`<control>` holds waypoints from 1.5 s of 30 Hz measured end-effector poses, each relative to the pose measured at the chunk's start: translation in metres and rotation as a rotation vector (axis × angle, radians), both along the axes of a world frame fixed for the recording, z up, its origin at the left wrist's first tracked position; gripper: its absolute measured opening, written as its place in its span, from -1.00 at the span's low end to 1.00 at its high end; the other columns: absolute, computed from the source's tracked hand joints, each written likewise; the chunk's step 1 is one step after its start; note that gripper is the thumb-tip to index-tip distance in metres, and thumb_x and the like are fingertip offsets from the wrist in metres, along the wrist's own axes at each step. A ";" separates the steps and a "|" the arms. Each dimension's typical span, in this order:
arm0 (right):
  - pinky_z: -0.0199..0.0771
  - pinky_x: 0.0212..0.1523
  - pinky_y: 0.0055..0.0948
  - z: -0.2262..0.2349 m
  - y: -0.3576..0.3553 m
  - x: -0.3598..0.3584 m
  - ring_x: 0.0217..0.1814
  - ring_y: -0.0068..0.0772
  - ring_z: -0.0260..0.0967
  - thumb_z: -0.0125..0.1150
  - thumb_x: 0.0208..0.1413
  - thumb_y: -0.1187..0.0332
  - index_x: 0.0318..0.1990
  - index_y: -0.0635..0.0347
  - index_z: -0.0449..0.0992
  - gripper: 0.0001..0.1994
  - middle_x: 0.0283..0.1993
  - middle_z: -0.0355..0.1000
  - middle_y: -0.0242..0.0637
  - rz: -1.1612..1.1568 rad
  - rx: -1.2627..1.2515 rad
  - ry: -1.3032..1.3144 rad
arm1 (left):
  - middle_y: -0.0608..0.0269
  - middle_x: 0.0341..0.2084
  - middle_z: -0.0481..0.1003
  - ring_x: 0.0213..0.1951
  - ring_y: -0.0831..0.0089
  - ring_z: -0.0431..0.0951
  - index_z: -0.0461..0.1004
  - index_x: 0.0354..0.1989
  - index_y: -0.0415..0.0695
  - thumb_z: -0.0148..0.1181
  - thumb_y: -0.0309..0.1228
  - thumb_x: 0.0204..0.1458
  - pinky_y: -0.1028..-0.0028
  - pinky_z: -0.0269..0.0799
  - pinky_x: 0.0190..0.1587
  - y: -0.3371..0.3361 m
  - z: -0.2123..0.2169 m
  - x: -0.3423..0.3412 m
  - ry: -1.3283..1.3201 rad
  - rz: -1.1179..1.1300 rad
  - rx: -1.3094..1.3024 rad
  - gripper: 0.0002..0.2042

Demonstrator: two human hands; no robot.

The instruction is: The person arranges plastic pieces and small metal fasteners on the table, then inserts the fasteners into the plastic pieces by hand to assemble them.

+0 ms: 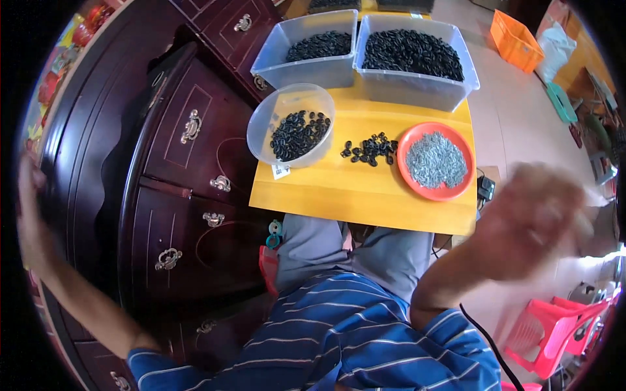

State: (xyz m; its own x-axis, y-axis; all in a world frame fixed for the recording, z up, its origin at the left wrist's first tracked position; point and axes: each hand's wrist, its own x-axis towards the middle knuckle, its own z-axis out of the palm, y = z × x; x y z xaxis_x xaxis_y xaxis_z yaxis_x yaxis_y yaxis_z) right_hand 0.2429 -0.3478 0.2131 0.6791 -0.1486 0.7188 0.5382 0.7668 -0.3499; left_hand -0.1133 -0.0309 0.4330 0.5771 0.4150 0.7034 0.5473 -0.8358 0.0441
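Both of my arms are raised away from the yellow table (300,195). Far to the left, my left hand (29,208) is seen edge-on beside the dark wooden cabinet, its fingers stretched upward and nothing visible in it. On the right, my right hand (538,218) is smeared by motion, so its fingers cannot be made out. Nearest to it is a red plate (403,171) filled with small silvery metal pieces (437,161). A loose cluster of small black oval parts (373,150) lies left of the plate. More such parts fill the bottom of a round clear tub (259,133).
Two clear plastic bins (283,73) (417,96) full of black parts stand along the table's far side. The dark cabinet (189,241) with metal handles borders the left. An orange crate (515,42) and pink plastic chairs (544,332) are on the floor to the right.
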 end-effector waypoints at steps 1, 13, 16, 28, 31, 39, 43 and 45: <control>0.26 -0.54 -0.47 -0.030 0.016 -0.010 -0.48 -0.52 0.30 0.15 0.30 0.38 -0.04 0.30 0.46 -0.81 -0.39 0.40 -0.28 -0.072 -0.097 0.266 | 0.12 -0.17 0.57 -0.19 0.40 0.56 0.54 0.00 -0.22 0.33 -0.29 0.11 0.40 0.47 -0.15 -0.079 -0.054 0.085 -0.010 -0.115 -0.096 -0.66; 0.35 -0.44 -0.61 -0.191 0.045 -0.059 -0.49 -0.73 0.32 0.24 0.27 0.49 -0.23 0.30 0.59 -0.93 -0.51 0.44 -0.43 0.302 -1.016 0.498 | 0.05 -0.23 0.52 -0.27 0.11 0.62 0.49 0.06 -0.21 0.29 -0.46 0.10 0.20 0.54 -0.22 -0.077 -0.386 0.254 0.243 -0.550 -0.755 -0.66; 0.40 -0.45 -0.56 -0.190 0.046 -0.052 -0.51 -0.64 0.38 0.25 0.23 0.51 -0.24 0.32 0.58 -0.95 -0.50 0.47 -0.33 0.250 -1.104 0.431 | 0.05 -0.20 0.51 -0.17 0.06 0.59 0.50 0.07 -0.18 0.30 -0.43 0.09 0.13 0.52 -0.16 -0.066 -0.403 0.283 0.256 -0.528 -0.618 -0.65; 0.46 -0.42 -0.47 -0.209 0.058 -0.048 -0.51 -0.52 0.43 0.27 0.21 0.46 -0.23 0.30 0.60 -0.91 -0.46 0.51 -0.22 0.229 -1.208 0.438 | 0.15 -0.29 0.51 -0.22 0.05 0.57 0.53 -0.26 -0.10 0.31 -0.43 0.08 0.13 0.50 -0.20 -0.049 -0.428 0.287 0.206 -0.601 -0.588 -0.89; 0.45 -0.43 -0.48 -0.209 0.058 -0.053 -0.51 -0.55 0.41 0.27 0.22 0.46 -0.23 0.30 0.60 -0.91 -0.48 0.50 -0.24 0.219 -1.209 0.430 | 0.15 -0.29 0.51 -0.23 0.04 0.57 0.50 -0.28 -0.10 0.31 -0.44 0.08 0.12 0.49 -0.21 -0.049 -0.428 0.284 0.201 -0.600 -0.595 -0.90; 0.43 -0.43 -0.51 -0.211 0.054 -0.066 -0.49 -0.65 0.38 0.25 0.25 0.44 -0.23 0.30 0.60 -0.90 -0.52 0.46 -0.37 0.201 -1.177 0.486 | 0.13 -0.27 0.50 -0.20 0.02 0.57 0.51 -0.24 -0.10 0.32 -0.43 0.07 0.12 0.49 -0.18 -0.049 -0.433 0.272 0.215 -0.622 -0.584 -0.86; 0.43 -0.42 -0.52 -0.213 0.050 -0.071 -0.48 -0.65 0.38 0.25 0.26 0.44 -0.23 0.30 0.60 -0.90 -0.52 0.46 -0.37 0.188 -1.182 0.494 | 0.13 -0.26 0.50 -0.20 0.07 0.57 0.57 -0.16 -0.10 0.32 -0.43 0.06 0.12 0.51 -0.16 -0.047 -0.433 0.277 0.164 -0.614 -0.502 -0.82; 0.43 -0.41 -0.53 -0.213 0.048 -0.073 -0.48 -0.66 0.38 0.26 0.26 0.44 -0.23 0.30 0.59 -0.90 -0.52 0.46 -0.37 0.179 -1.162 0.512 | 0.13 -0.26 0.49 -0.20 0.09 0.57 0.59 -0.13 -0.09 0.33 -0.44 0.05 0.13 0.51 -0.15 -0.050 -0.431 0.278 0.163 -0.624 -0.495 -0.80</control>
State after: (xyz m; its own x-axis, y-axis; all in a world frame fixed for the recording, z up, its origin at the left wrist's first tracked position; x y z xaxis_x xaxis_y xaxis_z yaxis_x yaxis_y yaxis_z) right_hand 0.1702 -0.3002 -0.0001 0.8606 0.5090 0.0159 0.0656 -0.0800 -0.9946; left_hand 0.1649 -0.0811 0.0018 0.8845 0.2236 0.4095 0.0182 -0.8935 0.4487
